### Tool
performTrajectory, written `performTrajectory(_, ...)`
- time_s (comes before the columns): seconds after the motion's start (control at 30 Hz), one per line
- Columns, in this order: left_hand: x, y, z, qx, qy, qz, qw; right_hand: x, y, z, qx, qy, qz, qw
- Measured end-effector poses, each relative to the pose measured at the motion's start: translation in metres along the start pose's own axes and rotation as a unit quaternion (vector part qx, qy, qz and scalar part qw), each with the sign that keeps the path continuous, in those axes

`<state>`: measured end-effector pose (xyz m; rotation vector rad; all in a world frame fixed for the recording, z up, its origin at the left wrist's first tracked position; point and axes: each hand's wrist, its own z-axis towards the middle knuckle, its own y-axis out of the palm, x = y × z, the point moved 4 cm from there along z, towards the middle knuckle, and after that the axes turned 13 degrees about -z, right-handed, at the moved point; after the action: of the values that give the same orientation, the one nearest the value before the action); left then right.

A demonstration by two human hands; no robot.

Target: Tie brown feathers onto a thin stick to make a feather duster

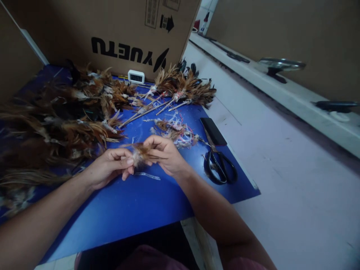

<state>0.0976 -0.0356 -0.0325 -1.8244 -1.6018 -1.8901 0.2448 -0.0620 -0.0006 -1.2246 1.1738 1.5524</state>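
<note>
Between my two hands is a small bunch of brown feathers [142, 153] with pale fluff at its base. My left hand [114, 167] pinches the fluffy end between thumb and fingers. The fingers of my right hand [164, 155] are closed around the brown feather tips, some of which poke out past them. On the blue table top [135, 221] just below lies a clear plastic strip [147, 175]. Behind my right hand is a tangle of white and red ties with feather scraps [180, 131].
Heaps of brown feathers [81, 131] cover the left side. Feather bundles on sticks [182, 88] lie at the back near a small white digital timer [136, 77] and a cardboard box [112, 22]. Black-handled scissors [221, 168] and a dark phone [213, 131] lie at the right.
</note>
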Motion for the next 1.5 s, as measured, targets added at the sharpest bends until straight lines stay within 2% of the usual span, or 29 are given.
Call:
performTrajectory(0.13,0.000,0.000,-0.001,0.000,-0.005,0.008,1.000,-0.005,-0.007,0.002,0.015,0.005,0.039,0.999)
performTrajectory(0.33,0.003,0.004,-0.003,0.004,-0.004,0.027,1.000,-0.014,-0.033,0.007,0.091,-0.034,0.077,0.992)
performTrajectory(0.4,0.003,0.004,-0.003,0.007,-0.006,0.021,1.000,-0.014,-0.032,0.007,0.066,-0.012,0.034,0.997)
performTrajectory(0.53,0.001,0.002,-0.003,0.003,-0.006,0.008,1.000,-0.008,-0.012,0.001,-0.066,0.036,-0.084,0.994)
performTrajectory(0.6,0.001,0.001,-0.002,-0.005,-0.007,0.012,1.000,-0.009,-0.008,0.000,-0.074,0.025,-0.090,0.993)
performTrajectory(0.7,0.002,0.002,-0.003,0.002,-0.005,0.014,1.000,-0.015,-0.020,0.002,0.005,-0.011,-0.043,0.999)
performTrajectory(0.8,0.006,0.005,-0.005,0.001,0.022,0.000,1.000,-0.024,-0.048,0.006,0.127,-0.051,-0.028,0.990)
performTrajectory(0.9,0.012,0.006,-0.006,-0.011,0.076,-0.041,0.996,-0.027,-0.074,0.007,0.257,-0.067,-0.173,0.948)
performTrajectory(0.97,0.016,0.005,-0.007,-0.011,0.108,-0.068,0.992,-0.023,-0.080,0.008,0.288,-0.065,-0.324,0.899)
performTrajectory(1.1,0.020,0.003,-0.007,0.002,0.138,-0.095,0.986,-0.010,-0.071,0.013,0.219,-0.067,-0.581,0.781)
performTrajectory(1.17,0.021,0.002,-0.007,0.007,0.141,-0.101,0.985,-0.004,-0.064,0.016,0.194,-0.057,-0.663,0.721)
performTrajectory(1.23,0.021,0.002,-0.006,0.008,0.141,-0.104,0.984,0.001,-0.060,0.021,0.191,-0.036,-0.707,0.680)
performTrajectory(1.4,0.019,-0.001,-0.004,0.008,0.134,-0.102,0.986,0.009,-0.053,0.035,0.189,0.029,-0.752,0.630)
performTrajectory(1.5,0.017,-0.003,-0.003,0.007,0.129,-0.101,0.986,0.012,-0.053,0.045,0.179,0.047,-0.757,0.627)
